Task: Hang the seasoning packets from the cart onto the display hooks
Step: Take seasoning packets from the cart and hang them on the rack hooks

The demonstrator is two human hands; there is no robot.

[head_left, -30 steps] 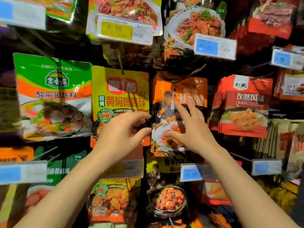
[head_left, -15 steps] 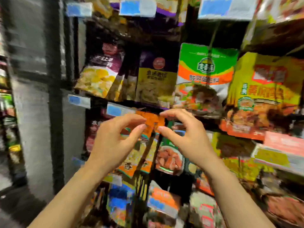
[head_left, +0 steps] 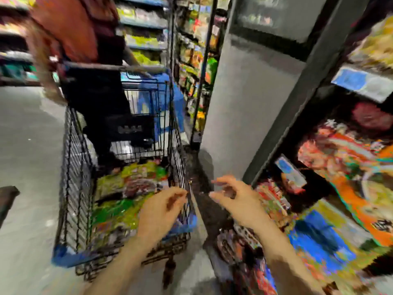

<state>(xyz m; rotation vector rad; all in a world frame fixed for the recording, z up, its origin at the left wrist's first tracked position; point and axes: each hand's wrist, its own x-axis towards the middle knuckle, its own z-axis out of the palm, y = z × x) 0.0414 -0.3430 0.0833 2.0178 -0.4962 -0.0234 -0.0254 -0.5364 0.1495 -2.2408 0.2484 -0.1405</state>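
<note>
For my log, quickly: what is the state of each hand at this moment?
Left hand: open, fingers loosely curled, holding nothing, over the cart of seasoning packets.
Right hand: open, fingers spread, holding nothing.

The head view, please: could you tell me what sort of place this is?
Most likely a supermarket aisle: a wire cart holds packets, shelves of goods run down the aisle, and a price tag hangs on the display at right.

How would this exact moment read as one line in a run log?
phase: reaching for cart | left hand: empty, over cart | right hand: empty, between cart and display rack | seasoning packets: in cart
</note>
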